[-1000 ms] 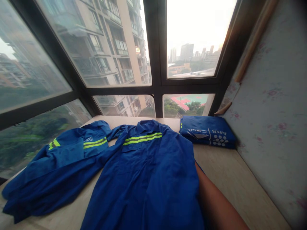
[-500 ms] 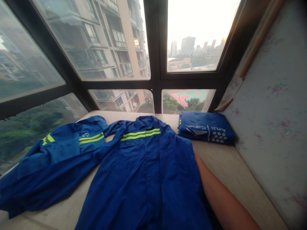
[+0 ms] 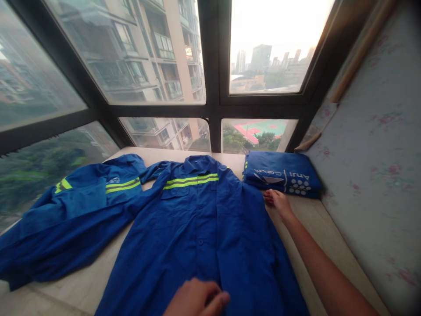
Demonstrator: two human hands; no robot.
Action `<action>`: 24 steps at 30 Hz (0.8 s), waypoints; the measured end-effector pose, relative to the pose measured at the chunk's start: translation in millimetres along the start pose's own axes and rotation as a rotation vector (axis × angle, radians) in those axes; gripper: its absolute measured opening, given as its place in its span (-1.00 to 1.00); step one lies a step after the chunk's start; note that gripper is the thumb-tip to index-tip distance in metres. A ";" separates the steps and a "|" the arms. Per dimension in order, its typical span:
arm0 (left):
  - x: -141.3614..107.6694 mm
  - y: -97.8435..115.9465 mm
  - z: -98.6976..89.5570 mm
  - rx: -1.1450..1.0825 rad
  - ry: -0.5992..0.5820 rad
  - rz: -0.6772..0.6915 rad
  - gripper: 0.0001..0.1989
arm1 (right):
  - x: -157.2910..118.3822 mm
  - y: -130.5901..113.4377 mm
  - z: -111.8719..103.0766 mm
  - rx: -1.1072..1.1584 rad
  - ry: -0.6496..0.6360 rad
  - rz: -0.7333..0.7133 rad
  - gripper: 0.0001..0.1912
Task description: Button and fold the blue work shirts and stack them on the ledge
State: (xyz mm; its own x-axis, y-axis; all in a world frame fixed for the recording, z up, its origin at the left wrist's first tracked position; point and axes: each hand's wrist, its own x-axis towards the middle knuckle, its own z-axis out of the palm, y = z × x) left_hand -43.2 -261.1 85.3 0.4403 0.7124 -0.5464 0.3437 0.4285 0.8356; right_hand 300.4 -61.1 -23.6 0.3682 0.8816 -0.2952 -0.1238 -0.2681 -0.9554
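A blue long-sleeved work shirt (image 3: 184,224) with a yellow-green and grey chest stripe lies front up, its collar toward the window. My right hand (image 3: 278,202) is beside its right-hand sleeve edge, close to the folded stack, with the fingers bent and a little apart and no cloth visibly gripped. Low in the middle, my left hand (image 3: 197,298) hovers over or rests on the shirt front; I cannot tell which. Its fingers are loosely curved, with the thumb apart. The shirt's lower end runs out of view.
A second blue striped garment (image 3: 88,188) lies spread at the left, partly under the shirt's sleeve. Folded blue garments (image 3: 283,173) with white lettering are stacked at the back right. Dark window frames (image 3: 213,112) border the pale sill (image 3: 332,245), with a flowered wall (image 3: 371,166) on the right.
My left hand has come into view at the bottom. My right hand, hidden behind the sleeve before, now shows beside it, and the sleeve lies along the shirt's side.
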 end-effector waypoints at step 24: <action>373.2 131.7 -171.8 0.049 0.576 0.030 -0.68 | 19.1 -7.4 19.0 -0.133 -0.202 -0.095 -0.50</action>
State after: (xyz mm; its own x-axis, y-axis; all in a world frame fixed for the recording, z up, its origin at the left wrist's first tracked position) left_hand 23.9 156.8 1.0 -0.0672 0.9173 -0.3925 0.3824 0.3870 0.8390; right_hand 290.9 -34.8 -22.0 0.1794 0.9614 -0.2087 0.0298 -0.2173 -0.9757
